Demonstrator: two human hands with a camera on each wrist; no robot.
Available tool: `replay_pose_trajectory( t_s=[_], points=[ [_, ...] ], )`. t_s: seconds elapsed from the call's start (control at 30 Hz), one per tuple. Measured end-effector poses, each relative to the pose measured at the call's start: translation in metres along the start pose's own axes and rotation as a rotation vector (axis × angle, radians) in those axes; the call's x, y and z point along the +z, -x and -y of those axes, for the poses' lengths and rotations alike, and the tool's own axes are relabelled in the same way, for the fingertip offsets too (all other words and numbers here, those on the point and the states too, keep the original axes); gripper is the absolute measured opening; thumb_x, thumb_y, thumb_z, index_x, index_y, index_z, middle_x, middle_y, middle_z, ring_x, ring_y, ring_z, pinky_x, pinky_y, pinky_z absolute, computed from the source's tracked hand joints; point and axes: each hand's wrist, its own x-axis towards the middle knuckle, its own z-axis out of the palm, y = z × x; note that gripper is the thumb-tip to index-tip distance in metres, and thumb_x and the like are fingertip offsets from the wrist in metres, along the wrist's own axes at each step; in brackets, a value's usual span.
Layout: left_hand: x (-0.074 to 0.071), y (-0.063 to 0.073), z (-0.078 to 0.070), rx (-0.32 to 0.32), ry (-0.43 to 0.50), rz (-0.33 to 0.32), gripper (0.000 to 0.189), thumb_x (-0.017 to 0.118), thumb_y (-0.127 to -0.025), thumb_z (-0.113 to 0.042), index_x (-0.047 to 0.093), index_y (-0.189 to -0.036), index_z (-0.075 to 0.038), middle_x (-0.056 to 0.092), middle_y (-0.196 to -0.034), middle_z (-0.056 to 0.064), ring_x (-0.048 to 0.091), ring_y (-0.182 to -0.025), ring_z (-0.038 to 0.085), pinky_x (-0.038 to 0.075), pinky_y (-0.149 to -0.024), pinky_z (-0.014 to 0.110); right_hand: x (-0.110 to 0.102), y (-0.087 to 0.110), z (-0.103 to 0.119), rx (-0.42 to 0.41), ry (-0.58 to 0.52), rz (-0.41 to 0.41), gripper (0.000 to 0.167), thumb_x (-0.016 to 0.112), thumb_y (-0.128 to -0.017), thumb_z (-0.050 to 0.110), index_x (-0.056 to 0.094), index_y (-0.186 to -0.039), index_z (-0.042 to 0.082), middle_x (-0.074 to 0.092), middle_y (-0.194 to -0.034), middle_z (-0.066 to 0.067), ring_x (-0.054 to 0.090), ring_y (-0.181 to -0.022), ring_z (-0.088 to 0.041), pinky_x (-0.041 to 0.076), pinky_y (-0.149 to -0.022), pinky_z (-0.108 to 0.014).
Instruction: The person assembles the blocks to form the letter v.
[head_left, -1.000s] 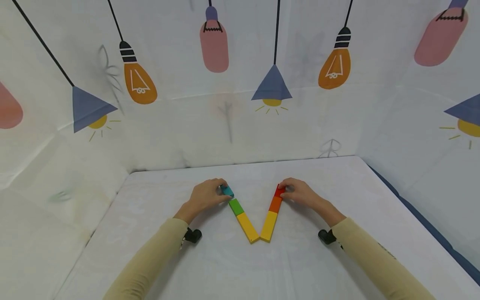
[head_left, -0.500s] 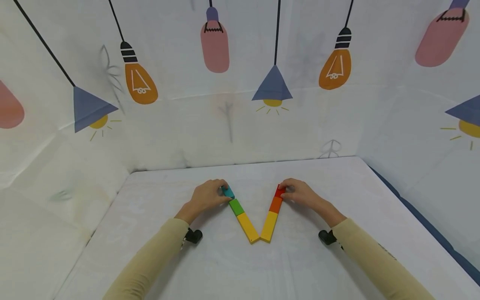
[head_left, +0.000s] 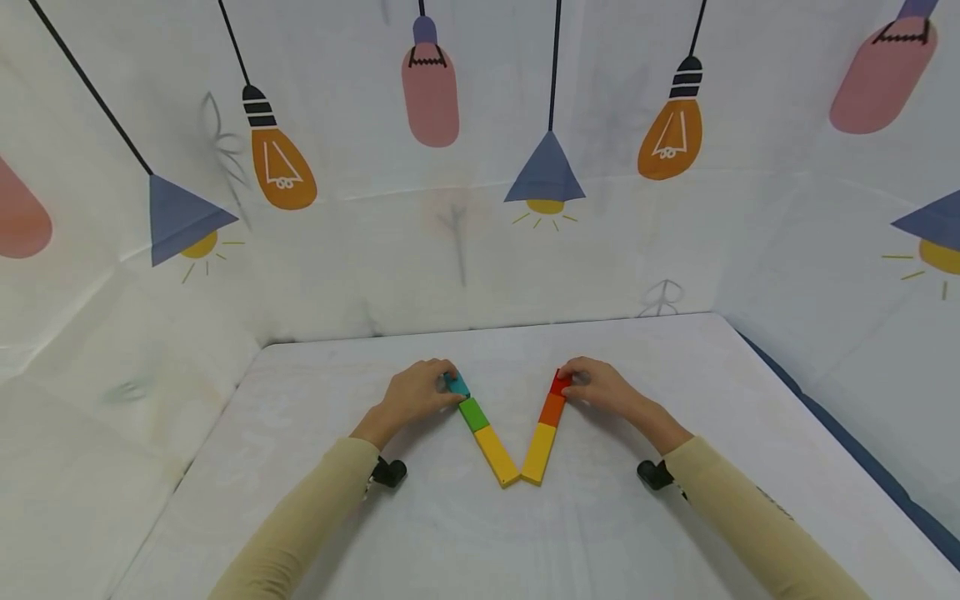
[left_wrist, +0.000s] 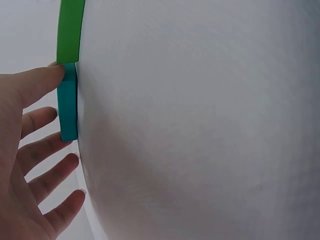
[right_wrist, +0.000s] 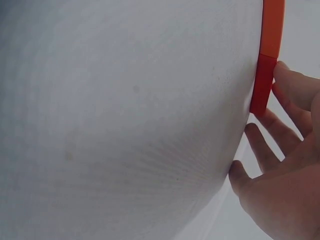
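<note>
Two arms of flat blocks form a V on the white table. On its left arm lie a yellow block (head_left: 497,457), a green block (head_left: 473,414) and a teal block (head_left: 457,384). My left hand (head_left: 412,396) pinches the teal block between thumb and finger. In the left wrist view, the teal block (left_wrist: 68,107) meets the end of the green block (left_wrist: 70,35). The right arm has another yellow block (head_left: 538,454), an orange block (head_left: 551,409) and a red block (head_left: 558,382). My right hand (head_left: 603,387) pinches the red block, which abuts the orange block (right_wrist: 272,30) in the right wrist view.
The white table (head_left: 480,542) ends at a wall sheet (head_left: 360,250) printed with lamps and bulbs. A dark blue strip (head_left: 847,446) runs along the table's right edge. Black wrist cameras sit below both hands.
</note>
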Motion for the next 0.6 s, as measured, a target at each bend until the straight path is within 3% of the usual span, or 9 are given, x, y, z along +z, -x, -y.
replay_pose_trajectory(
  t_s=[0.6],
  points=[
    [0.0020, 0.0001, 0.0028, 0.001, 0.013, -0.022, 0.036, 0.069, -0.088, -0.054, 0.066, -0.113, -0.028, 0.068, -0.111, -0.009, 0.061, -0.099, 0.013, 0.053, -0.086, 0.037, -0.0007, 0.0008, 0.0020, -0.017, 0.016, -0.001, 0.028, 0.068, -0.092, 0.013, 0.066, -0.118, 0.004, 0.061, -0.132, -0.019, 0.052, -0.124, -0.038, 0.038, -0.111, -0.058]
  ],
)
